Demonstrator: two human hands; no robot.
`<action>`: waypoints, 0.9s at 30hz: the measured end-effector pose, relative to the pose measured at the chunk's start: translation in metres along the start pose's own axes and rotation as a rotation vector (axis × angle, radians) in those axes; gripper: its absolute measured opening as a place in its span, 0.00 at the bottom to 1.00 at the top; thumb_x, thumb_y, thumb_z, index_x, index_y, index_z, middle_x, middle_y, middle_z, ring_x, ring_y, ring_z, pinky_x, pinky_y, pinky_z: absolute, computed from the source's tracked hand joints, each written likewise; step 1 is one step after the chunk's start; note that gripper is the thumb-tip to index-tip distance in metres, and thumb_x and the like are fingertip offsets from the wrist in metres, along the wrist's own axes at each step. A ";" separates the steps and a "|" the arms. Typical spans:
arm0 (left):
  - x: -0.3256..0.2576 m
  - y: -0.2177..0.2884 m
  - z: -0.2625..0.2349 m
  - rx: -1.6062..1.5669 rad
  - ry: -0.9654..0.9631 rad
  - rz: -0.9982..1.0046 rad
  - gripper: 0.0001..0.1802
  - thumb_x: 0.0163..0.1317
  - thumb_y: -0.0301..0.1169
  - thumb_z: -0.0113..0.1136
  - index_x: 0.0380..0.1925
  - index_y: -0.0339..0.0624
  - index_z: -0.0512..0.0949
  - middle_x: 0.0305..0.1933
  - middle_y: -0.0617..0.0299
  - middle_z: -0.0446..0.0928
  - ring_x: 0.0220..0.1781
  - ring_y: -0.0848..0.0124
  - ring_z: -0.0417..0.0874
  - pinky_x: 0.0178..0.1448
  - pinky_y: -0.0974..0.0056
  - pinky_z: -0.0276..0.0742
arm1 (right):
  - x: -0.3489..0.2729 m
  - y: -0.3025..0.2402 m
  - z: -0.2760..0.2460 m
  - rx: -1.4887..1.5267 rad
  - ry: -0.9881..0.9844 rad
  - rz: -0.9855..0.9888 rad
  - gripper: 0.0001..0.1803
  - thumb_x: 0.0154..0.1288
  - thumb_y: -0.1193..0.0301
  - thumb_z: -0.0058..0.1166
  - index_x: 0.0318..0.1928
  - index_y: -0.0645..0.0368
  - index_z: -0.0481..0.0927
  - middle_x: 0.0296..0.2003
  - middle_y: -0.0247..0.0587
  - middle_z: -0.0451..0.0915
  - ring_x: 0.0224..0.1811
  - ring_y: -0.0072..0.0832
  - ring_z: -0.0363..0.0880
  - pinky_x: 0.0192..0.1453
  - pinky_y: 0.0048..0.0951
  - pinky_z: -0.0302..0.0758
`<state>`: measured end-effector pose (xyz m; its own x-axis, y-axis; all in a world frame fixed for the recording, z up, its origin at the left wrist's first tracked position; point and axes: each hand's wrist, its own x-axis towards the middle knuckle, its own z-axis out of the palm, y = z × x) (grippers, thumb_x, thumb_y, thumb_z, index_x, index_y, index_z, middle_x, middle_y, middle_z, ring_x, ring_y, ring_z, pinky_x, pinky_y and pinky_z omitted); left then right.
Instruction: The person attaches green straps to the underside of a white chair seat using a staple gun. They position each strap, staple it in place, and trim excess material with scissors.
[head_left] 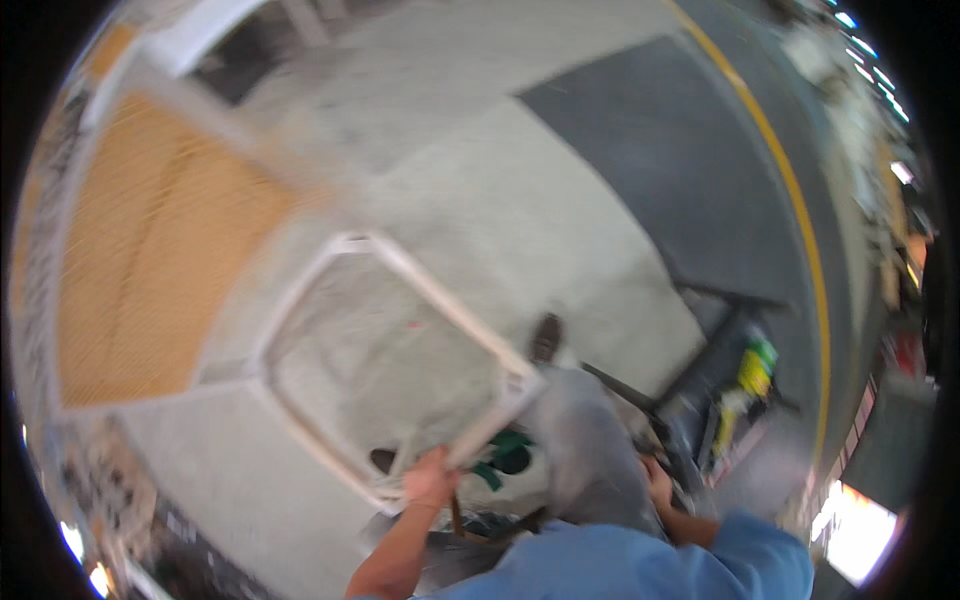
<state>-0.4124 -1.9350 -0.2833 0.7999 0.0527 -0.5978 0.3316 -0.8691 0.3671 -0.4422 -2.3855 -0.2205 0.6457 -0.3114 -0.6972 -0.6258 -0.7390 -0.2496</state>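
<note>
My left hand (430,478) is closed around the near edge of a pale wooden frame (448,308), an open shape with several sides and cut corners. The frame is held tilted in front of my legs, and one corner reaches my knee. Through its opening the concrete floor shows. My right hand (657,485) is low at my right side, beside dark gear next to my thigh. Blur and the dark gear hide its fingers, so what it touches is unclear. A green item (511,455) lies below the frame's near edge.
On the left stands a large tan woven panel (150,250) with a pale border. To the right are a black metal stand (700,365) and a yellow-green container (757,368). A dark grey floor area (640,130) and a yellow floor line (778,150) run beyond.
</note>
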 end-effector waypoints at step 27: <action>-0.045 0.051 0.036 0.139 0.388 -0.001 0.36 0.60 0.46 0.66 0.61 0.34 0.68 0.51 0.39 0.80 0.54 0.43 0.82 0.56 0.46 0.76 | -0.045 0.032 0.002 0.497 0.437 -0.527 0.30 0.73 0.45 0.47 0.61 0.53 0.75 0.54 0.45 0.77 0.56 0.43 0.78 0.59 0.41 0.74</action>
<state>-0.4495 -1.9996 -0.2632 0.9377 0.2118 -0.2754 0.2829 -0.9256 0.2514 -0.4924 -2.3941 -0.1991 0.9541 -0.2788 -0.1095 -0.2491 -0.5355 -0.8070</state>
